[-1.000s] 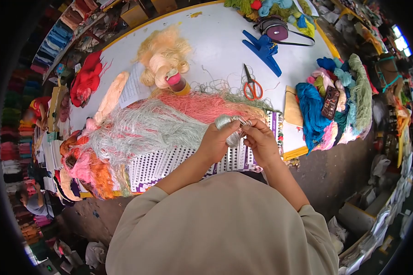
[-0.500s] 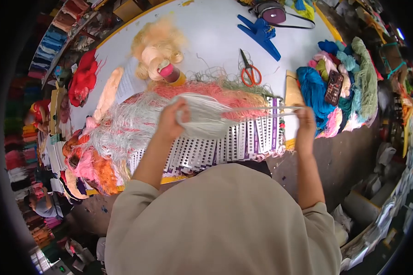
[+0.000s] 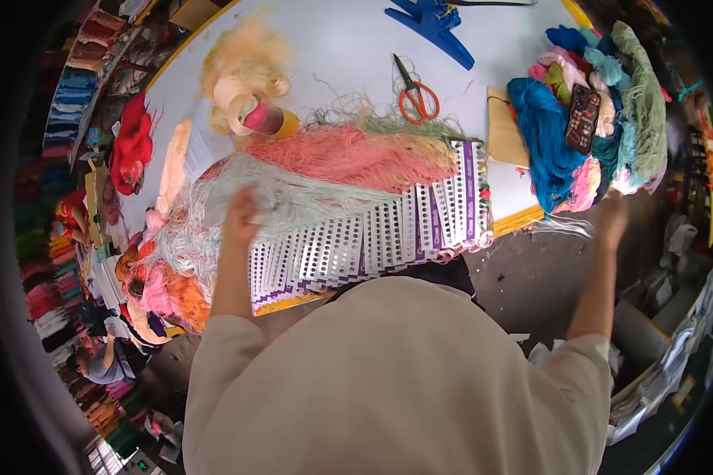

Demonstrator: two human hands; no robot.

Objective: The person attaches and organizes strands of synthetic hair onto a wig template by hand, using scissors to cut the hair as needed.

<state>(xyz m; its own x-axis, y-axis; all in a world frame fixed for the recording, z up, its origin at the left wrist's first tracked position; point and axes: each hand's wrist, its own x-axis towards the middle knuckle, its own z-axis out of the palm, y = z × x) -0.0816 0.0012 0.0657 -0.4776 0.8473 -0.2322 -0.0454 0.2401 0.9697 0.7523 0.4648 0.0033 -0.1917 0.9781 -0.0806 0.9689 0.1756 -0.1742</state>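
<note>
My left hand [image 3: 243, 215] is at the pale grey-white thread [image 3: 281, 198] spread over the table, its fingers bent around part of it. Far to the right, past the table's edge, my right hand [image 3: 611, 215] is closed on the end of thin white strands [image 3: 564, 226], which trail leftward from it below the yellow edge. Between the hands lie punched thread cards [image 3: 333, 249] in a fanned row, with coral-pink thread [image 3: 341, 158] above them.
Orange-handled scissors [image 3: 417, 103], a blue clamp-like tool [image 3: 436, 32], and a thread cone [image 3: 265, 119] beside cream thread [image 3: 242, 71] lie farther back. Colored skeins [image 3: 543, 142] with a phone [image 3: 583, 119] are at right. Another person [image 3: 107, 364] is at far left.
My hands have moved wide apart, the left leftward to the grey-white thread and the right outward past the table edge. The white hank between them is no longer stretched there. The view has shifted slightly.
</note>
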